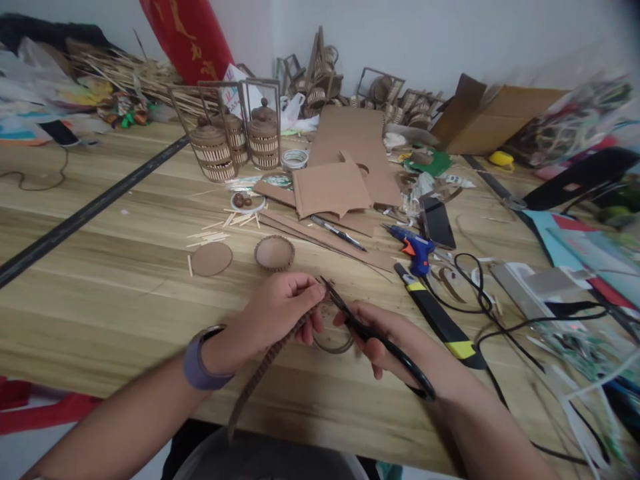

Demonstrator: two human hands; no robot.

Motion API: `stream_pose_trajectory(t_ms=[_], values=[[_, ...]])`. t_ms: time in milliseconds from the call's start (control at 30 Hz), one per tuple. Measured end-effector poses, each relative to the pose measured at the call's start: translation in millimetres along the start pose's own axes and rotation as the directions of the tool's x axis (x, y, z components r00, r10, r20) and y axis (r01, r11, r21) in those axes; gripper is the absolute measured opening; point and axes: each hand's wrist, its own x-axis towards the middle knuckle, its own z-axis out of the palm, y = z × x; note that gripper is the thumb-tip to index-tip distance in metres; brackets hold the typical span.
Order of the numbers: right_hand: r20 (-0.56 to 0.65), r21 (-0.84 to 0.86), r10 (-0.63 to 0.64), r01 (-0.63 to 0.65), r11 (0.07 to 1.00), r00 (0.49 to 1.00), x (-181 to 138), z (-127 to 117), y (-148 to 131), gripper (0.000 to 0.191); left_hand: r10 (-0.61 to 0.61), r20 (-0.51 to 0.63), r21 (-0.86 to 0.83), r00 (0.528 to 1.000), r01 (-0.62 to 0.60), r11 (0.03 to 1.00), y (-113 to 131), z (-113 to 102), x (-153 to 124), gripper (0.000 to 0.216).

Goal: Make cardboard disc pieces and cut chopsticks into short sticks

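Observation:
My left hand pinches a narrow brown cardboard strip, which looks ridged or notched along its length. Its long tail hangs down toward the table's front edge. In my right hand is a pair of black scissors, with the blades pointing up and left at the strip's end by my left fingertips. Under my hands lies a thin ring, partly hidden. Just beyond my left hand sits a small round cardboard tray with a ridged rim. Left of it is a flat cardboard disc.
Small wooden sticks lie scattered behind the disc. To the right are a blue glue gun, a yellow-black cutter and black cables. Cardboard sheets and a pen lie ahead. Several lidded baskets with tall handles stand behind.

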Motion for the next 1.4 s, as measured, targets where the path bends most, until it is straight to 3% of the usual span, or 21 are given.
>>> stream_pose_trajectory(t_ms=[400, 600, 733, 800, 867, 933, 1000, 1133, 1233, 1400], values=[[-0.064, 0.045, 0.071, -0.068, 0.997, 0.995, 4, 4, -10, 0.072, -0.010, 0.028, 0.013, 1.000, 0.009, 1.000, -3, 0, 2, 0.031], [-0.174, -0.051, 0.067, -0.077, 0.996, 0.982, 6, 8, -3, 0.048, -0.005, 0.018, 0.033, 1.000, 0.004, 0.999, -8, -1, 5, 0.033], [-0.210, -0.106, 0.134, -0.159, 0.982, 0.968, 10, 9, 0, 0.040, 0.013, -0.004, 0.044, 1.000, -0.013, 0.999, -8, -1, 7, 0.036], [-0.293, -0.201, 0.065, -0.128, 0.971, 0.954, 13, 3, 3, 0.040, 0.001, 0.005, -0.034, 1.000, -0.001, 0.999, -6, -1, 7, 0.034], [-0.454, -0.385, -0.066, -0.129, 0.914, 0.888, 16, -8, 7, 0.038, -0.032, 0.068, -0.178, 0.997, 0.043, 0.983, -3, -2, 7, 0.030], [-0.585, -0.539, -0.147, -0.248, 0.805, 0.798, 18, -20, 12, 0.037, -0.060, 0.185, -0.332, 0.981, 0.120, 0.936, 0, -4, 7, 0.026], [-0.654, -0.617, -0.163, -0.397, 0.680, 0.738, 20, -30, 19, 0.040, -0.080, 0.314, -0.435, 0.946, 0.219, 0.874, 2, -7, 6, 0.024], [-0.674, -0.699, -0.216, -0.514, 0.497, 0.707, 21, -41, 29, 0.040, -0.084, 0.482, -0.513, 0.872, 0.359, 0.780, 1, -12, 7, 0.027], [-0.629, -0.754, -0.331, -0.447, 0.482, 0.704, 22, -38, 28, 0.031, -0.088, 0.522, -0.552, 0.848, 0.415, 0.724, -3, -13, 11, 0.035], [-0.518, -0.714, -0.534, 0.006, 0.700, 0.669, 25, -13, 16, 0.019, -0.164, 0.548, -0.507, 0.820, 0.482, 0.714, -9, -10, 16, 0.038]])
